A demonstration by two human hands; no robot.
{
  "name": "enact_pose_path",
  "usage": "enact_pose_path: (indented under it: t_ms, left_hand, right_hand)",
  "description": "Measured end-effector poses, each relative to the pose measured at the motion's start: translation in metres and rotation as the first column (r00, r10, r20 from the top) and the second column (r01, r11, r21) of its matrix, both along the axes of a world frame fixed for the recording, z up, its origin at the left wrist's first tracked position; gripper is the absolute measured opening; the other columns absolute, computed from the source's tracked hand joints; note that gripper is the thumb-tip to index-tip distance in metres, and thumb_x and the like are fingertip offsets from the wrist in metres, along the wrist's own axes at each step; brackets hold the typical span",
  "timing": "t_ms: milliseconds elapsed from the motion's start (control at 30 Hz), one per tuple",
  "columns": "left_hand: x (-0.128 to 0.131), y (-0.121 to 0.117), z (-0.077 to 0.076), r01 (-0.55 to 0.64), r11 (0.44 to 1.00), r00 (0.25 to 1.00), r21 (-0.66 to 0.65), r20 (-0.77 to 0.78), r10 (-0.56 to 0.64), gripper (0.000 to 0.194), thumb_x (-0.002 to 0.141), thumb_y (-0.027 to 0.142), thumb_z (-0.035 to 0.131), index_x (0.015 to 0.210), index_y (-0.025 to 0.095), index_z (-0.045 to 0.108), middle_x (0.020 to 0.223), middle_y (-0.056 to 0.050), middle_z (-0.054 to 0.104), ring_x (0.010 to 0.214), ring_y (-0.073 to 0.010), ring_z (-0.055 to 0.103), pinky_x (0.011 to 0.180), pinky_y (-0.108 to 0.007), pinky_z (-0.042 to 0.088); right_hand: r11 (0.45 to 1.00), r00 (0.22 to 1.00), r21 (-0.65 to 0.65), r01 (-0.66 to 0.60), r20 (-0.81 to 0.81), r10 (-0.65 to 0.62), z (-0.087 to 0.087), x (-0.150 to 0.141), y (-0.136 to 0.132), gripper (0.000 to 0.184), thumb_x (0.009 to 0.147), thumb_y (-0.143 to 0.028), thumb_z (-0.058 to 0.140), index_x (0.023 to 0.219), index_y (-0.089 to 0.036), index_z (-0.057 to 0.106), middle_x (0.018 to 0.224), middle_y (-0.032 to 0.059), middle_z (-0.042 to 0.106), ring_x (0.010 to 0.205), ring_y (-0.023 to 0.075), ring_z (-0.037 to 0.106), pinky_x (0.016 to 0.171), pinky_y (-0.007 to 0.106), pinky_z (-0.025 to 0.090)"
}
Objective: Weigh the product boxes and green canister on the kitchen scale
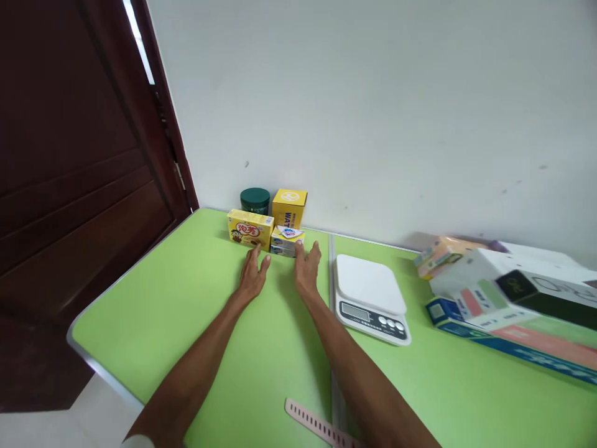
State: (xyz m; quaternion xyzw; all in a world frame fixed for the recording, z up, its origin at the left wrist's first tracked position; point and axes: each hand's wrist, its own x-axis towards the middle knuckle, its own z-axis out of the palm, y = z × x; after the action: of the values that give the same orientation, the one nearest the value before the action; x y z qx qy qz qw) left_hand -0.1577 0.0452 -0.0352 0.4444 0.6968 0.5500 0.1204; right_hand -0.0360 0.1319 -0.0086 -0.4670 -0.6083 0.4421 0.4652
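Hands lie flat and open on the green table (186,323), grasping nothing. Left hand (253,275) has its fingertips at the yellow snack box (250,229); right hand (306,267) touches the small blue-and-white box (287,239), which sits between the two hands, beside a white scale (370,297).

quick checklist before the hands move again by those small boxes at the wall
1. Left hand flat and open on the green table, fingertips at the yellow snack box: ok.
2. Right hand open, fingertips at the small blue and white box: ok.
3. Either hand gripping a box: not ok, nothing is held.
4. Tall yellow box and green jar upright behind: ok.
5. Scale apart from the right forearm: ok.
6. Scale display reading: cannot tell.
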Motion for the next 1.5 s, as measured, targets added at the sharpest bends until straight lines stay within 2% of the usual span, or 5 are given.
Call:
enact_pose_path:
  t_ms: [400,800,1067,1333,1500]
  left_hand:
    - [-0.001,0.033,0.002,0.062,0.996,0.998,-0.06,-0.013,-0.063,0.07,0.096,0.052,0.055,0.153,0.012,0.045,0.156,-0.023,0.053,0.147,-0.0325,0.051,0.124,-0.051,0.037]
    - [0.017,-0.031,0.016,0.087,0.996,0.989,-0.024,0.122,-0.083,0.056,0.084,0.046,0.076,0.129,0.018,0.059,0.119,-0.012,0.072,0.105,-0.0251,0.071,0.098,-0.045,0.058]
    - [0.007,-0.068,0.043,0.331,0.922,0.942,-0.202,0.138,-0.307,0.069,0.07,0.041,0.087,0.131,0.017,0.065,0.126,-0.013,0.069,0.112,-0.0306,0.07,0.094,-0.044,0.06]
    - [0.006,-0.068,0.054,0.416,0.883,0.896,-0.216,0.263,-0.358,0.073,0.062,0.041,0.092,0.124,0.015,0.063,0.127,-0.014,0.074,0.114,-0.0336,0.072,0.101,-0.05,0.059]
    - [0.027,-0.049,0.09,0.459,0.865,0.888,-0.203,0.125,-0.442,0.068,0.067,0.041,0.091,0.127,0.019,0.064,0.129,-0.011,0.073,0.118,-0.0324,0.07,0.103,-0.048,0.057]
  right_hand:
    - [1.0,0.999,0.001,-0.011,0.05,0.011,0.002,-0.012,0.046,0.055,0.082,-0.075,0.054,0.097,-0.022,0.062,0.101,0.0086,0.074,0.091,0.0256,0.062,0.08,0.035,0.049]
    - [0.971,0.97,0.035,-0.236,0.066,0.234,0.007,0.037,-0.021,0.047,0.089,-0.069,0.056,0.095,-0.023,0.062,0.096,0.0056,0.071,0.09,0.0243,0.061,0.077,0.034,0.049]
    - [0.746,0.761,-0.15,-0.649,-0.126,0.636,0.026,0.091,-0.039,0.069,0.071,-0.054,0.089,0.127,-0.024,0.063,0.124,0.0085,0.073,0.113,0.0294,0.07,0.098,0.044,0.057]
    - [0.805,0.805,0.02,-0.593,0.002,0.593,0.01,0.092,-0.037,0.067,0.063,-0.037,0.094,0.122,-0.022,0.067,0.12,0.0102,0.074,0.114,0.0326,0.07,0.098,0.05,0.058]
    - [0.832,0.842,0.13,-0.54,0.091,0.532,0.047,0.129,-0.031,0.058,0.07,-0.035,0.09,0.122,-0.021,0.068,0.122,0.0111,0.073,0.11,0.0302,0.069,0.091,0.046,0.06]
